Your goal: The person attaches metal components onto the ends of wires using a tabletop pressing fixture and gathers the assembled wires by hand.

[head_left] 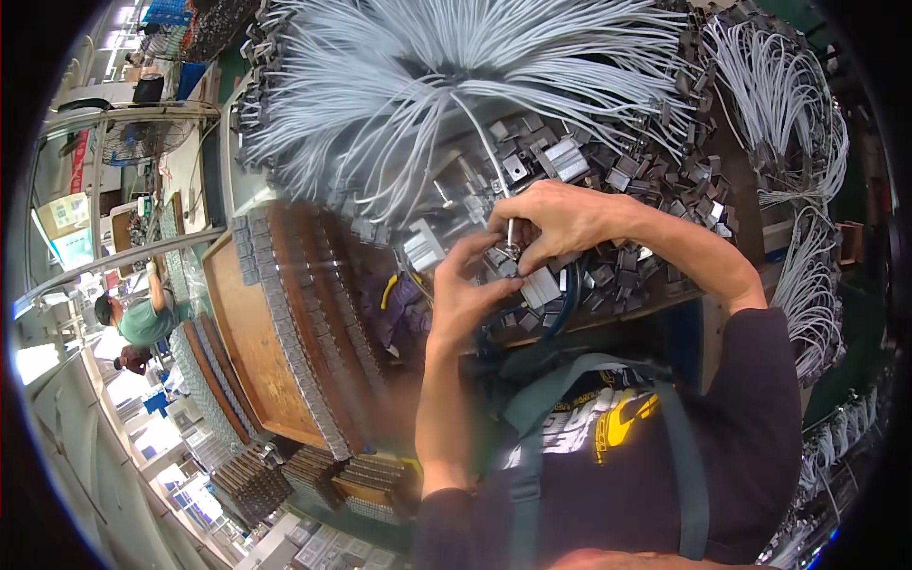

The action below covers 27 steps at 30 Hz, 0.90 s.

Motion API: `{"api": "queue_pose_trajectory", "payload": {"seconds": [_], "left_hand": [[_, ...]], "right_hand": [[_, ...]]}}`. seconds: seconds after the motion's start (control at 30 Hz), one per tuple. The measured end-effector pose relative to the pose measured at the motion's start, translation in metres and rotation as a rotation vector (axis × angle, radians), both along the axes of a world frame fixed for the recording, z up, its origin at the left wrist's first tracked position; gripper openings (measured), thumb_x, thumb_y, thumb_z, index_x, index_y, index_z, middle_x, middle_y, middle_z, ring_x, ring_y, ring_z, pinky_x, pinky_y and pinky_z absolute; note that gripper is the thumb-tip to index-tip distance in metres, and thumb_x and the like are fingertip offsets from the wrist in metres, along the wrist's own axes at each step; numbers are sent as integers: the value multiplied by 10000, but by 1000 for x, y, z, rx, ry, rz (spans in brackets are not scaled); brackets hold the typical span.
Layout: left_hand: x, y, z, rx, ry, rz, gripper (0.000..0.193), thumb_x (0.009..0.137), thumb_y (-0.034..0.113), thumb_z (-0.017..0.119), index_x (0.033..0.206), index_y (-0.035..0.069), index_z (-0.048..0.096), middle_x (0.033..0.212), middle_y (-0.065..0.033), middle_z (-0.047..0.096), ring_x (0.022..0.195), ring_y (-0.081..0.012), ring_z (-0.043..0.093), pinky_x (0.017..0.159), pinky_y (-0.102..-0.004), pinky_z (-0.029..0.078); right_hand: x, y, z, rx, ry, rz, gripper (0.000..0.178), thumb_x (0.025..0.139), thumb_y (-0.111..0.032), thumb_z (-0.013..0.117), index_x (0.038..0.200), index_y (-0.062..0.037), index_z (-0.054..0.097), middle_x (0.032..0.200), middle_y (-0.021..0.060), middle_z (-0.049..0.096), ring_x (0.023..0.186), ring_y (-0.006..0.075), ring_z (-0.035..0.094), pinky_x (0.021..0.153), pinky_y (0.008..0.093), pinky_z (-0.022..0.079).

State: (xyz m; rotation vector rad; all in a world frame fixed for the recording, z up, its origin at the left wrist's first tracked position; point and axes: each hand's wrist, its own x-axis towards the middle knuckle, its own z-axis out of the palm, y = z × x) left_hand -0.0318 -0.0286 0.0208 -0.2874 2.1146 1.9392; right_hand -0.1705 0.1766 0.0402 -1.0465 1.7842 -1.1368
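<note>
The right hand (560,217) is pinching the end of a white cable (486,142) between thumb and bent fingers. The left hand (463,296) is curling beside it, thumb and fingertips gripping a small metal fitting (510,270) at the cable's tip; whether the two are joined, I cannot tell under the fingers. Both hands are working above the near edge of the workbench (746,195), left of its middle.

Handling, judged by eye: the fitting is probably light, hard and rather slick, best being held by its flat sides; the cable is looking springy but bendable, so gripping close to its tip should be steadying it.

Around the hands, loose metal blocks (619,178) are lying jumbled, spreading toward the bench's right side. A large fan of white cables (380,71) is covering the far edge; another cable bundle (774,85) is draping over the right edge. Beyond the left edge, a wooden tray (249,328) is standing beside rows of grey blocks (294,332). Farther off, a co-worker in green (147,321) is occupying another station.
</note>
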Motion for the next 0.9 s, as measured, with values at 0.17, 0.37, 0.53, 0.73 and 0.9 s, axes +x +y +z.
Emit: {"api": "queue_pose_trajectory", "payload": {"seconds": [0.17, 0.37, 0.53, 0.73, 0.9], "left_hand": [[2, -3, -4, 23, -107, 12, 665, 677, -81, 874, 1291, -38, 625, 1190, -84, 662, 1021, -154, 665, 876, -301, 551], [-1, -4, 3, -144, -33, -60, 657, 660, -32, 898, 1268, -29, 650, 1155, -70, 677, 1015, -149, 655, 897, -292, 529], [3, -9, 4, -374, 146, -167, 656, 654, -8, 905, 1260, -22, 656, 1146, -65, 694, 1069, -152, 642, 966, -301, 499], [23, 5, 6, -22, -167, 75, 612, 751, 71, 898, 1301, -15, 644, 1175, -149, 711, 958, -170, 695, 820, -294, 566], [40, 18, -6, 110, 2, 212, 693, 866, 26, 817, 1451, -20, 449, 1253, -201, 655, 926, -178, 703, 776, -283, 584]], "right_hand": [[6, -4, -5, -51, -76, -17, 521, 754, -130, 784, 1222, 45, 634, 915, 180, 750, 848, 302, 729, 778, 403, 559], [8, -7, -5, -39, 17, -29, 497, 776, -75, 803, 1222, 44, 617, 954, 188, 748, 893, 296, 739, 808, 389, 567], [7, -5, 0, -53, 5, -6, 511, 766, -85, 814, 1223, 41, 623, 946, 189, 751, 887, 299, 742, 794, 384, 567], [6, -15, 1, -18, -6, 43, 474, 769, -115, 810, 1183, 38, 637, 939, 194, 752, 844, 282, 745, 740, 384, 564], [-15, -27, 6, 98, -123, 73, 290, 905, -168, 703, 1079, 52, 633, 806, 175, 709, 721, 240, 715, 655, 390, 547]]}}
